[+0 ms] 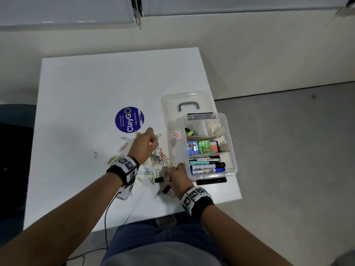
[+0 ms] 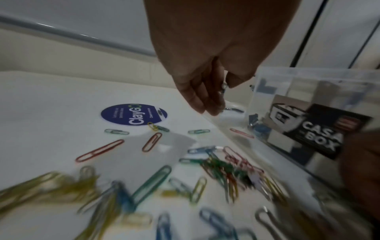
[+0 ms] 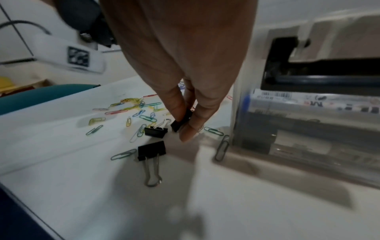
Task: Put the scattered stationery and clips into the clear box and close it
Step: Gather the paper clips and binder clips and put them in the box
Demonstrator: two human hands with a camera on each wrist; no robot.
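The clear box (image 1: 229, 131) stands open at the table's right, holding markers (image 1: 207, 166) and small coloured sharpeners (image 1: 202, 148). Its lid (image 1: 172, 104) lies flat behind it. Coloured paper clips (image 1: 157, 158) lie scattered left of the box, also in the left wrist view (image 2: 226, 168). My left hand (image 1: 153, 141) hovers above them, and thumb and fingers pinch a small paper clip (image 2: 224, 86). My right hand (image 1: 173, 170) is down at the table beside the box's near corner and pinches a black binder clip (image 3: 183, 121). Two more black binder clips (image 3: 155, 131) (image 3: 151, 150) lie next to it.
A round blue ClayGo sticker (image 1: 129, 120) is stuck on the white table (image 1: 86, 89) behind the clips. The box sits close to the table's right edge. A black cable (image 1: 105, 217) runs off the near edge. A teal chair (image 3: 41, 94) stands to the left.
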